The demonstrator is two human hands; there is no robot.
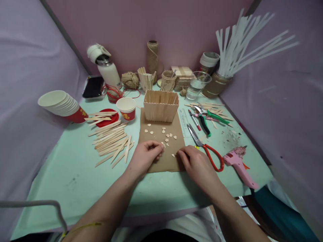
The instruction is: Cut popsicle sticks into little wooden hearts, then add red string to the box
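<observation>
My left hand [148,154] rests over the left side of a brown cardboard sheet [164,164], thumb and forefinger pinched on a small pale wood chip at their tips. At the sheet's right edge lies my right hand [195,163], its fingers curled together; whatever they hold, if anything, is hidden. Close to its fingertips is a pointed wood chip [173,155]. Several more petal-like wood chips [167,135] are scattered over the cardboard. Behind them stands a box made of craft sticks [161,111], upright on the sheet's far end.
Loose craft sticks [111,137] and a paper cup [126,109] lie left. To the right are red-handled scissors [212,158], green-handled pruners [205,124] and a pink glue gun [239,166]. A cup of water [195,88] and twine ball [130,80] stand at the back.
</observation>
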